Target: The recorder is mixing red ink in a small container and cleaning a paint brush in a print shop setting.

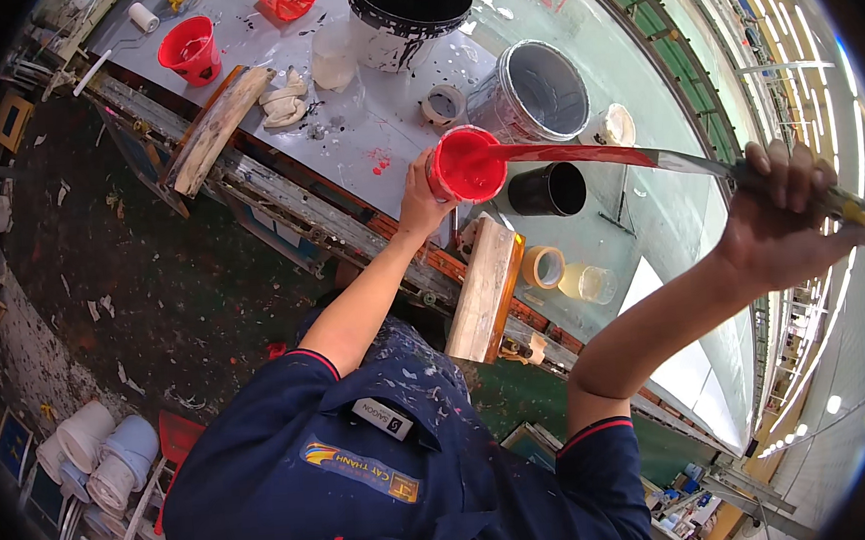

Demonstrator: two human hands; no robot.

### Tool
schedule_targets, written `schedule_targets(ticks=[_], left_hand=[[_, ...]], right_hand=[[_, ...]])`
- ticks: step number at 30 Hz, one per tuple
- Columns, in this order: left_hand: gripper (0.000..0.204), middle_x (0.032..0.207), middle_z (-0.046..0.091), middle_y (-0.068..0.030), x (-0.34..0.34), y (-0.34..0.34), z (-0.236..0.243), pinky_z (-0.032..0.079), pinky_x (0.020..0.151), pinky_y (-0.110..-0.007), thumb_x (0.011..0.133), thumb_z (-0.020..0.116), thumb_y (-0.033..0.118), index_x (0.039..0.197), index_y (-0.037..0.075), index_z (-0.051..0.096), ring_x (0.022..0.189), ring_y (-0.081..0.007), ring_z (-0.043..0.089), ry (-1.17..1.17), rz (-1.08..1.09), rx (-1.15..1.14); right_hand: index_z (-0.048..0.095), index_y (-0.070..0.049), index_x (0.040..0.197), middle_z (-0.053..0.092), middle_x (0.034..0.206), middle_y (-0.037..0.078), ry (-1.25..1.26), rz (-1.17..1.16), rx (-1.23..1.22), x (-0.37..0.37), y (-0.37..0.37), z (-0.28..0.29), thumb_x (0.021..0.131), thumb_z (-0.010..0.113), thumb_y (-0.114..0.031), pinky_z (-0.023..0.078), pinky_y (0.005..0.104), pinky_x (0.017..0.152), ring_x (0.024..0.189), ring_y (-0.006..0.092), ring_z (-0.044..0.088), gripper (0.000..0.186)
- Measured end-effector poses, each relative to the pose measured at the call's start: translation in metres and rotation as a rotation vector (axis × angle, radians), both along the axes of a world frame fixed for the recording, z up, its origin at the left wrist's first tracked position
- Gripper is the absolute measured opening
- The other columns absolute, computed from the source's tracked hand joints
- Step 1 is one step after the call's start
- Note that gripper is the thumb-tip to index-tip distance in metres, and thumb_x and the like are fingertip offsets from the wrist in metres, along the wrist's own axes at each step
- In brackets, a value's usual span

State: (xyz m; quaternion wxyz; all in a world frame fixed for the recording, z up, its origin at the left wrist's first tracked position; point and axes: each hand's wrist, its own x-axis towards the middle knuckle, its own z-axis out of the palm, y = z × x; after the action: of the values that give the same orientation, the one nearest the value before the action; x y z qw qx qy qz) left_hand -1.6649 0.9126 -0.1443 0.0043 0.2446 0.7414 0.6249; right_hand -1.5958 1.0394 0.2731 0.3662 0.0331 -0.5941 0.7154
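My left hand (421, 193) grips the side of a small container full of red paint (465, 164), held over the edge of a grey work table (362, 124). My right hand (782, 207) is closed on the handle of a long flat blade (665, 158). The blade is smeared red along its length and its far end rests in the red paint. Both arms reach up from a dark blue, paint-speckled shirt.
On the table stand a red cup (191, 48), a large black-and-white bucket (408, 11), a grey metal bucket (532, 90), a black cup (547, 190), tape rolls (543, 266) and a clear cup (592, 282). Wooden blocks (482, 289) lie along the metal frame edge. White buckets (99, 449) sit on the floor.
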Motion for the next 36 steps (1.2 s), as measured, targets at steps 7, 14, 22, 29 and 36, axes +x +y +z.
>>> schedule_targets(ticks=[7,14,22,29,36], left_hand=[[0.097,0.125,0.038,-0.0178,0.004,0.008,0.006,0.038,0.094,-0.044,0.053,0.081,0.011,0.131,0.006,0.025,0.115,-0.0383,0.039,-0.026,-0.035,0.015],[0.096,0.125,0.038,-0.0183,0.003,0.002,0.011,0.038,0.094,-0.044,0.054,0.082,0.014,0.131,0.006,0.024,0.115,-0.0380,0.040,-0.025,-0.022,0.058],[0.095,0.122,0.040,-0.0191,0.002,0.000,-0.005,0.039,0.093,-0.043,0.054,0.082,0.014,0.130,0.006,0.025,0.112,-0.0381,0.042,0.024,-0.020,0.003],[0.091,0.120,0.040,-0.0205,0.000,0.014,-0.049,0.040,0.091,-0.044,0.060,0.079,0.020,0.130,0.008,0.023,0.111,-0.0377,0.043,-0.020,-0.069,-0.026],[0.086,0.117,0.041,-0.0196,0.002,0.019,-0.057,0.040,0.088,-0.041,0.063,0.077,0.023,0.129,0.007,0.024,0.108,-0.0352,0.044,-0.047,-0.082,0.038]], right_hand=[[0.052,-0.008,0.078,0.043,0.060,0.003,0.061,-0.091,-0.030,-0.021,-0.021,-0.055,0.085,0.023,-0.068,0.033,0.0302,0.050,0.049,0.0125,0.035,0.067],[0.056,0.003,0.091,0.060,0.077,0.006,-0.250,-0.015,0.072,-0.058,-0.062,-0.204,0.094,0.038,-0.034,0.043,0.0234,0.068,0.073,0.0113,0.055,0.042],[0.056,0.000,0.100,0.054,0.115,0.013,-0.230,-0.005,0.502,-0.021,-0.030,-0.193,0.090,0.018,-0.059,0.037,0.0359,0.092,0.109,0.0232,0.049,0.071],[0.044,-0.002,0.113,0.056,0.089,0.008,-0.918,-1.079,-0.090,0.079,0.108,-0.311,0.088,0.051,-0.038,0.040,0.0233,0.053,0.064,0.0123,0.050,0.045],[0.043,-0.006,0.111,0.060,0.078,0.010,-1.199,-0.599,-0.323,0.086,0.100,-0.343,0.086,0.054,-0.034,0.043,0.0236,0.048,0.055,0.0133,0.056,0.039]])
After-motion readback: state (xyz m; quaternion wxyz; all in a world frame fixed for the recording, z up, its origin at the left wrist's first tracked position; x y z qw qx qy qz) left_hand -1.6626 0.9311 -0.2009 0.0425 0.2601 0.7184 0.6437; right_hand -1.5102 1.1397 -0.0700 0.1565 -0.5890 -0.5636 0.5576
